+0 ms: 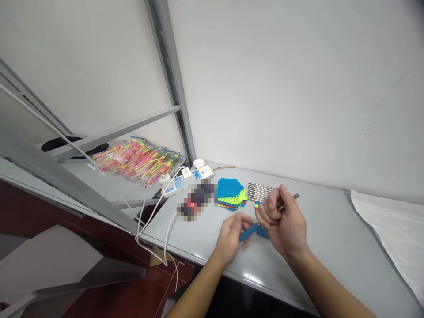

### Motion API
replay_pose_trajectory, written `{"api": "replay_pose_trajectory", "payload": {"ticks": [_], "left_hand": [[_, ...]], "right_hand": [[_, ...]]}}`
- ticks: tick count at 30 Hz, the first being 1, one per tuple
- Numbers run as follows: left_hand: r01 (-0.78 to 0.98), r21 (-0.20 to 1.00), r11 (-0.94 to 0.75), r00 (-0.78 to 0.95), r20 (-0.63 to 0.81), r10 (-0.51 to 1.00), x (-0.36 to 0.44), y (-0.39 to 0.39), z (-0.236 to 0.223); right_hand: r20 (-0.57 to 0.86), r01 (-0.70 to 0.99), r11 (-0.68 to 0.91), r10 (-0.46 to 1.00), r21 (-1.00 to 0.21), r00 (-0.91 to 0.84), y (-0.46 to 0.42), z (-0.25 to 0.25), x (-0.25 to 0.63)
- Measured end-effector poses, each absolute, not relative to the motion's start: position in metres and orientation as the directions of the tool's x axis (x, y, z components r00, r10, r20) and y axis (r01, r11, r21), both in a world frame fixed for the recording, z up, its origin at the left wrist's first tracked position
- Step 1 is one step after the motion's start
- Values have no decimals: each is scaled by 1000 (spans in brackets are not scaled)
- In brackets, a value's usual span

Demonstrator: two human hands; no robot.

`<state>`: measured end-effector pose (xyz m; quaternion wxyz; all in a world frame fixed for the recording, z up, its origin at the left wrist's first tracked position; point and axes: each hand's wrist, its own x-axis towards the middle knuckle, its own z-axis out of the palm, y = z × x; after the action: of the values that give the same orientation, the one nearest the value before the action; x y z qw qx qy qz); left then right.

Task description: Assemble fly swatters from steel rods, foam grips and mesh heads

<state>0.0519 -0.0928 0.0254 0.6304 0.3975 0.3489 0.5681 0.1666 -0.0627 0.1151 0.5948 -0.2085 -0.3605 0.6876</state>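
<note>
Pinched in the fingers of my left hand (229,236) is a blue plastic handle (248,232). My right hand (287,221) is wrapped round a thin metal rod (295,197), whose end sticks out past the thumb. The rod's lower end seems to meet the blue handle, but my right fingers partly hide the join. Behind my hands, a row of metal rods (260,191) lies side by side on the table. To their left is a stack of fly swatter heads (229,188) in blue, yellow-green and red. More blue handles (263,232) lie partly hidden beneath my right hand.
White power strips (203,172) with cables stand at the back left, beside a blurred-out object (197,201). Bagged colourful items (139,159) lie on the neighbouring shelf beyond a grey metal post (174,84). A white sheet (380,221) covers the table's right end.
</note>
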Motion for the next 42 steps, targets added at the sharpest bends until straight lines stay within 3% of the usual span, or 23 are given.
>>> {"api": "replay_pose_trajectory", "payload": {"ticks": [2,5,9,23,34,38,42], "left_hand": [[-677,722,142,144,-59,988,49,-85,29],[-828,504,245,203,-139,969,44,-79,33],[-862,424,279,204,-214,955,39,-80,34],[-875,412,252,206,-154,966,29,-91,61],[-882,350,314,255,-205,945,34,-97,59],[-827,426,367,310,-200,929,41,-102,62],[-612,709,350,334,-169,927,46,-110,63]], "right_hand": [[165,-672,4,970,-740,-177,-60,113,162],[162,-668,30,977,-743,-136,-57,108,154],[164,-666,43,979,-744,-120,-60,102,144],[271,-692,63,942,-719,-195,-85,108,122],[222,-706,8,952,-708,-213,-84,108,120],[179,-718,-67,948,-693,-262,-76,106,130],[47,-734,-78,988,-674,-148,-61,110,153]]}}
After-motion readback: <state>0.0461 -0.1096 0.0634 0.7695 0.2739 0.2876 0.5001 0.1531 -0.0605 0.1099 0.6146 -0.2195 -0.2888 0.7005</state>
